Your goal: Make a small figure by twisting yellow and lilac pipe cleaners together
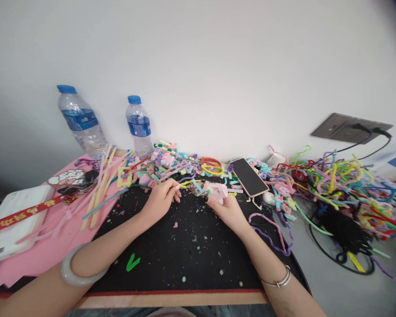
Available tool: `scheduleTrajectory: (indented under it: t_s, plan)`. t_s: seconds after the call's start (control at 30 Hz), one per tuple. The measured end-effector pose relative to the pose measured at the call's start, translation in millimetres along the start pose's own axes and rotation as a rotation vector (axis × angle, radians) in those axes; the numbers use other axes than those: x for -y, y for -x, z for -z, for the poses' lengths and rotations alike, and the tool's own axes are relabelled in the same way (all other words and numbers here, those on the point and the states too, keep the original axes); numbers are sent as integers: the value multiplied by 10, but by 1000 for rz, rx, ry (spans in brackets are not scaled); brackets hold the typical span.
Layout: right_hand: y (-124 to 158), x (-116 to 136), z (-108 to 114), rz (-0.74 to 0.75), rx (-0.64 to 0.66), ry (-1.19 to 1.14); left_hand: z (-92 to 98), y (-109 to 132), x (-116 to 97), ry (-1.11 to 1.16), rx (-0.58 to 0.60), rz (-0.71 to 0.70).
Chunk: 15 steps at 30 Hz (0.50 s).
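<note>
My left hand (161,197) is closed in a pinch over the black mat (171,264), with a short yellow pipe cleaner (185,185) at its fingertips. My right hand (229,212) is wrapped round a small pink plastic tool (218,192), whose exact kind I cannot make out. Blurred multicoloured fuzz shows at the tool's left end, facing the left hand. A green V-shaped pipe cleaner piece (132,262) lies on the mat below my left forearm. Bits of coloured fluff are scattered between and below both hands.
Two water bottles (81,121) (139,125) stand by the wall. A phone (250,177) lies behind my right hand. Pipe cleaners (343,185) heap at right, near a black cable bundle (345,235). A white box (20,220) sits on pink sheeting (69,246) at left.
</note>
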State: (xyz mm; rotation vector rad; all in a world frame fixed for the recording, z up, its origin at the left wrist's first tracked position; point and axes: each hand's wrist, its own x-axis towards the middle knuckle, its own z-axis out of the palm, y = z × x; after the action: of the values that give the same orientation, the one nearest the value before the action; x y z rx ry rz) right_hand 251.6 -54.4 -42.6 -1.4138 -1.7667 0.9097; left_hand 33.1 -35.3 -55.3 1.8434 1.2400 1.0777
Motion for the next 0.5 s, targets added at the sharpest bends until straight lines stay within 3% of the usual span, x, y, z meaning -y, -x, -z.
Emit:
scheduleTrajectory:
  t_s: [0.5]
  plan:
    - [3,35,14,-17,-18,21,16,-17,50,-13,-24,-15]
